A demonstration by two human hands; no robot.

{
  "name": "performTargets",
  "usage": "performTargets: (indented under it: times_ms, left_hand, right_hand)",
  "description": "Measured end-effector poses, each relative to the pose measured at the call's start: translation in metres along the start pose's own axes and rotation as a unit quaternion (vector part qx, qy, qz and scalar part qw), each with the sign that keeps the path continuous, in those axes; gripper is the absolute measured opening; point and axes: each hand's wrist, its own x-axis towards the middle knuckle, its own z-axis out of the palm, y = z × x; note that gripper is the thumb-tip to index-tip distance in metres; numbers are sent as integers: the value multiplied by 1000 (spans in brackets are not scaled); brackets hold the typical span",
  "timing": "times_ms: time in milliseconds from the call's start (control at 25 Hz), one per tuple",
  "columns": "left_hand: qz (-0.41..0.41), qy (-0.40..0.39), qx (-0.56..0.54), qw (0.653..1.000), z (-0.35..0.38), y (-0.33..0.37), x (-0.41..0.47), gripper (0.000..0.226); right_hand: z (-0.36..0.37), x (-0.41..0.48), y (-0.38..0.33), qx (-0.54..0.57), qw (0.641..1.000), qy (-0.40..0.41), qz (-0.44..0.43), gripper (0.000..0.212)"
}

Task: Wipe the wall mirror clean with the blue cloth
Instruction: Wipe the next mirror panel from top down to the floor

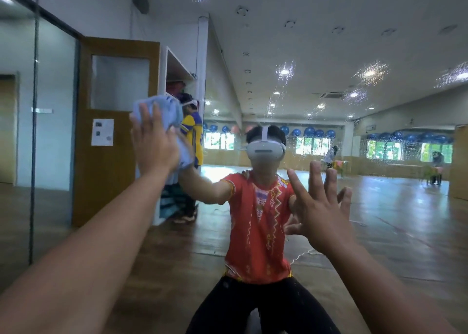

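Head view: left hand [152, 143] flat, fingers straight, pressing blue cloth [164, 111] onto wall mirror [329, 42], upper left; right hand [321, 207] open, fingers spread, near glass at right, contact unclear; water droplets [369, 74] upper right

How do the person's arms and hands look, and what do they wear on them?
The left forearm and right forearm are bare to the frame edge: no sleeves, gloves or watch show. The left hand and right hand carry no visible rings. In the mirror, the red patterned shirt has short sleeves.
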Motion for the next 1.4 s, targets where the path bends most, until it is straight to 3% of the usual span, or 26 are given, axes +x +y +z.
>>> performTargets:
  times_ms: [120,240,360,480,520,600,680,760,880,1120,1400]
  left_hand:
    - [115,26,32,993,7,77,24,65]
    - [262,13,52,964,22,109,-9,68]
    - [373,-20,52,926,31,67,-70,74]
    - [459,-5,78,885,24,-16,-111,65]
    - [446,-4,101,889,17,-42,-113,65]
    - [332,-27,117,936,4,-72,-94,76]
    - [177,-21,74,981,-1,-62,-52,72]
    - [105,-6,36,994,-5,-19,-5,66]
    - [109,11,25,994,2,48,28,67]
    - [260,1,65,963,32,84,-31,67]
    - [226,-8,54,973,30,67,-55,69]
  right_hand:
    - [0,-1,-2,-3,1000,4,0,132]
    - [-1,1,-2,-8,1000,2,9,133]
    - [-1,0,-3,-8,1000,8,12,134]
    - [-3,-1,-4,-11,1000,9,10,135]
    - [-2,-1,-4,-11,1000,7,9,135]
    - [1,-1,-4,-9,1000,16,9,135]
    - [2,0,-3,-12,999,29,9,135]
    - [2,1,-2,-13,999,34,9,135]
    - [4,1,-2,-20,999,38,6,135]
    - [1,0,-4,-27,999,43,1,134]
    - [-11,0,2,-37,993,106,-24,120]
